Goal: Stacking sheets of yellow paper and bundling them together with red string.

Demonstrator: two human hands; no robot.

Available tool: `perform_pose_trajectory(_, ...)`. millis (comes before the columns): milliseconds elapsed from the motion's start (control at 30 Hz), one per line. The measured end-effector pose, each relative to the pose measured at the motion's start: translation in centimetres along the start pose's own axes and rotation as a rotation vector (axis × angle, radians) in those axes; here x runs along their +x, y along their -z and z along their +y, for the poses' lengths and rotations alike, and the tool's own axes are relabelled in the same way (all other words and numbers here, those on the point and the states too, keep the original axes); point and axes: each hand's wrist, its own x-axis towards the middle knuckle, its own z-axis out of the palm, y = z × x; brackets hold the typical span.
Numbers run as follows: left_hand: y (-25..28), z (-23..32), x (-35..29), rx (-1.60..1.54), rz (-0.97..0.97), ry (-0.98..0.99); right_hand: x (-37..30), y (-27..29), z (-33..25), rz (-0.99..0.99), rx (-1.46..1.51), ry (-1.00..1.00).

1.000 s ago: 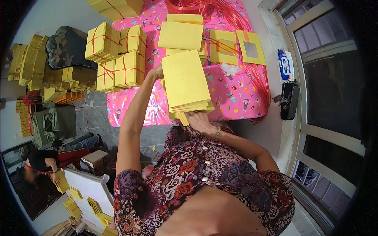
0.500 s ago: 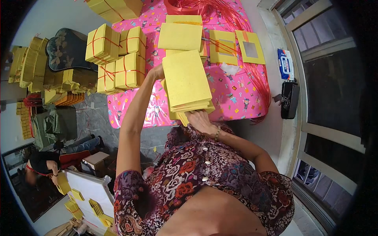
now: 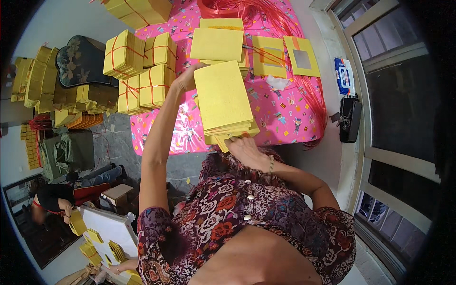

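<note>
- Our left hand (image 3: 186,80) and right hand (image 3: 246,148) grip a stack of yellow paper sheets (image 3: 224,102) by opposite ends above the pink bench (image 3: 285,114).
- We judge it best kept level and squared.

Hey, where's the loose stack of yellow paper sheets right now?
The yellow paper stack is mid-frame in the head view, held between the left hand and right hand over the pink tablecloth.
</note>
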Motion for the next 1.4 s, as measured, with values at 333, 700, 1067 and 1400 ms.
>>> perform_pose_trajectory(333, -1.7, 2.9, -0.1, -0.105, 0.006, 0.031, 1.3, 3.1, -0.8, 0.111, 0.03, -0.027)
perform_pose_trajectory(700, -1.6, 3.1, 0.1, 0.028, -0.032, 0.077, 1.8, 4.2, -0.6, 0.134, 0.114, -0.033)
perform_pose_trajectory(1067, -3.1, 6.5, -1.5, 0.646, -0.363, -0.052, 1.3, 5.1, -1.3, 0.179, 0.045, 0.007)
perform_pose_trajectory(1400, -3.5, 5.9, -1.3, 0.664, -0.413, 0.034, 1.9, 5.1, -0.5, 0.216, 0.057, 0.014)
